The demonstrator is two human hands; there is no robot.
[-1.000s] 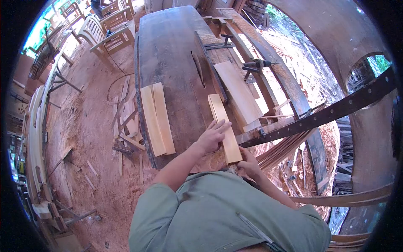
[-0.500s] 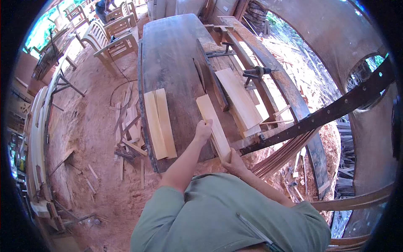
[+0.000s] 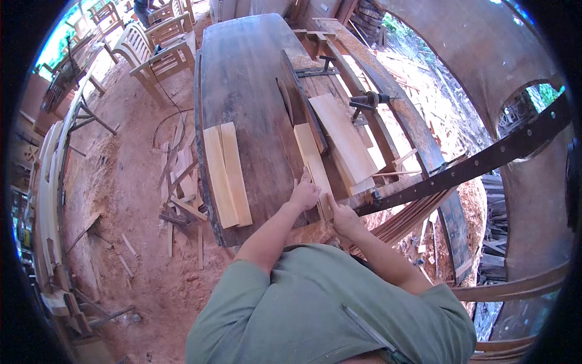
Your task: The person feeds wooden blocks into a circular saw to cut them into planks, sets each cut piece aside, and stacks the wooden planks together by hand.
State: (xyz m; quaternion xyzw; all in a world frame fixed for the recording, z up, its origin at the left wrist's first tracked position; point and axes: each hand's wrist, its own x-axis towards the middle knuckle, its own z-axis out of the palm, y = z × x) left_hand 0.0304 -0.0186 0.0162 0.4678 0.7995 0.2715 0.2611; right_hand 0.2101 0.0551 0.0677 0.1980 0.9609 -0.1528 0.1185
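Observation:
A narrow pale wooden board [image 3: 311, 159] lies lengthwise on the dark workbench [image 3: 242, 79], its far part alongside a dark upright strip [image 3: 306, 103]. My left hand [image 3: 305, 193] rests at the board's left edge with fingers stretched out and touching it. At the near end, my right hand [image 3: 347, 219] holds the board from the right side, one finger extended along it; its other fingers are partly hidden. Left of my hands lies a pair of pale boards [image 3: 227, 176] side by side. A wider pale board [image 3: 341, 136] lies to the right, on top of more wood.
A clamp-like tool [image 3: 368, 100] sits on the right frame of the bench. A dark perforated metal bar [image 3: 473, 161] slants across the right side. Wood offcuts [image 3: 182, 176] litter the ground at left, near wooden chairs [image 3: 157, 54]. A person [image 3: 142, 11] stands far back.
The narrow board has come down flat on the bench, beside the dark strip. My left hand has loosened from its grip to stretched fingers; my right hand has shifted slightly forward along the board.

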